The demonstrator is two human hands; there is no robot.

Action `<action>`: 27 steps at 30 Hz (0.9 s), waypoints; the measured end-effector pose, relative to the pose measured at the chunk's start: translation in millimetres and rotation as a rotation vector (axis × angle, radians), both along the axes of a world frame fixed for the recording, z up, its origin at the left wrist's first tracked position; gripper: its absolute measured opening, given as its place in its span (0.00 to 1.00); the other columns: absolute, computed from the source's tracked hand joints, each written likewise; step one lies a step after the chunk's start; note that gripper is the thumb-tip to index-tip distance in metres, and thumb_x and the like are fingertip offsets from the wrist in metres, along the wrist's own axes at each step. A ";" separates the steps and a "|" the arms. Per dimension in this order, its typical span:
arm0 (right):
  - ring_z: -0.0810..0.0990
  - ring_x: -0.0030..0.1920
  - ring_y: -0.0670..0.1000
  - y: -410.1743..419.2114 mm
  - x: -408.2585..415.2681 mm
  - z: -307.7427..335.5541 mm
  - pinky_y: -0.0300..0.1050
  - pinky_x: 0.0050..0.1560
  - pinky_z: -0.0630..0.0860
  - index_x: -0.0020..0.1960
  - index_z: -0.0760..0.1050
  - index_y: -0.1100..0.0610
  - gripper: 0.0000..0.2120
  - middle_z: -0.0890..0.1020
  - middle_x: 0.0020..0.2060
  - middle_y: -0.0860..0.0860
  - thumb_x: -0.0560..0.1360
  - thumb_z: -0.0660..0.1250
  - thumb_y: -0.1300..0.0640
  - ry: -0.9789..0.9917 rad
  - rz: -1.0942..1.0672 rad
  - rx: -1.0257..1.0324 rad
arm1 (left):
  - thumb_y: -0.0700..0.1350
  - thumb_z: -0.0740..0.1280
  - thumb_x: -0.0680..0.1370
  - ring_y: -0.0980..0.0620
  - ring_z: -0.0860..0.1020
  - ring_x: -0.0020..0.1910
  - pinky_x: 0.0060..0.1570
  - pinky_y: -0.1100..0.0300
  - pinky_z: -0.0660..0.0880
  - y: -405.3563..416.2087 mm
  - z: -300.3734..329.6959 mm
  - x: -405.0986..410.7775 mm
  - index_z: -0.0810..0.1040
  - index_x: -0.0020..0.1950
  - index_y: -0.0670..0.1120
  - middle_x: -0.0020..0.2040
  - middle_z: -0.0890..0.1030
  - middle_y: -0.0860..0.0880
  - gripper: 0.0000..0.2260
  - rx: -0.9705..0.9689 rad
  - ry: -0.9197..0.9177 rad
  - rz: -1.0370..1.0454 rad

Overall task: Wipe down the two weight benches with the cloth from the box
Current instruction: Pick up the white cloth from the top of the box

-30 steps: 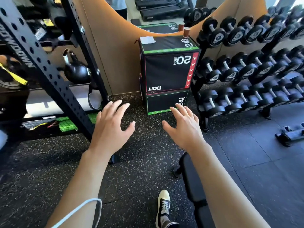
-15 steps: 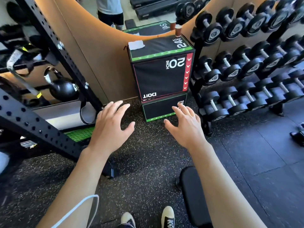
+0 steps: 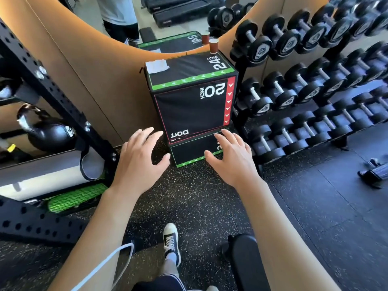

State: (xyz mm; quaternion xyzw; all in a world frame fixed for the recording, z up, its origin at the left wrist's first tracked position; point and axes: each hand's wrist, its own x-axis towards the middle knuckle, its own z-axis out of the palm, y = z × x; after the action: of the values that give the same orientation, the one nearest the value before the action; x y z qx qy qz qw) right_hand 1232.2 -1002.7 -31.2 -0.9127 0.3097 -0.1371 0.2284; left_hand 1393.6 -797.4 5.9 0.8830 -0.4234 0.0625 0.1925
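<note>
Beside the box [image 3: 190, 110], dumbbells [image 3: 298, 85]; perhaps a bench [image 3: 247, 261] below.

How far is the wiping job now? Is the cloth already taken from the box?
Nothing looks done yet. The cloth lies untouched on the box. Both hands, left and right, are open and hold nothing. Left: taking the cloth and wiping both benches; one bench shows below.

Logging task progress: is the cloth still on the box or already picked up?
Still on the box. The white cloth lies flat at the back left corner of the box top; both hands are open, held apart below it.
</note>
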 end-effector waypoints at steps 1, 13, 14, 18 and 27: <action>0.55 0.81 0.53 -5.1 15.7 0.0 0.65 0.79 0.57 0.79 0.65 0.50 0.33 0.62 0.81 0.48 0.79 0.61 0.35 0.002 0.000 -0.003 | 0.55 0.69 0.80 0.44 0.63 0.80 0.78 0.41 0.63 -5.2 -1.5 15.1 0.71 0.79 0.50 0.79 0.70 0.48 0.28 -0.004 0.003 0.000; 0.55 0.82 0.55 -72.4 234.3 11.0 0.63 0.79 0.57 0.80 0.64 0.49 0.33 0.61 0.81 0.48 0.80 0.60 0.34 0.044 -0.031 -0.049 | 0.55 0.70 0.80 0.44 0.64 0.81 0.77 0.39 0.64 -77.3 3.6 238.4 0.71 0.79 0.50 0.79 0.70 0.48 0.28 -0.040 0.038 -0.038; 0.55 0.82 0.55 -77.0 251.3 11.8 0.63 0.79 0.58 0.80 0.64 0.49 0.33 0.61 0.81 0.48 0.79 0.60 0.34 0.041 -0.037 -0.053 | 0.55 0.70 0.80 0.44 0.64 0.80 0.77 0.39 0.64 -82.0 4.1 256.0 0.71 0.79 0.50 0.79 0.70 0.48 0.28 -0.040 0.038 -0.042; 0.57 0.81 0.54 -93.9 308.1 10.4 0.64 0.79 0.58 0.79 0.66 0.49 0.33 0.63 0.81 0.48 0.79 0.61 0.34 0.042 -0.050 -0.070 | 0.55 0.69 0.80 0.44 0.64 0.80 0.77 0.39 0.65 -97.9 1.5 316.2 0.71 0.79 0.50 0.79 0.70 0.48 0.28 -0.038 0.055 -0.037; 0.57 0.81 0.53 -150.3 394.6 0.5 0.63 0.79 0.57 0.79 0.66 0.49 0.33 0.63 0.81 0.48 0.79 0.61 0.35 0.093 -0.016 -0.071 | 0.54 0.70 0.80 0.44 0.63 0.81 0.77 0.38 0.64 -147.7 -17.5 395.0 0.71 0.79 0.49 0.79 0.70 0.47 0.28 -0.034 0.120 -0.001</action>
State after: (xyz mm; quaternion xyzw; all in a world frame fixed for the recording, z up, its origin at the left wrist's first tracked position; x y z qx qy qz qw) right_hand 1626.8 -1153.1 -30.7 -0.9231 0.3223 -0.1072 0.1802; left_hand 1788.6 -945.1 -11.6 0.8815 -0.4105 0.0165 0.2326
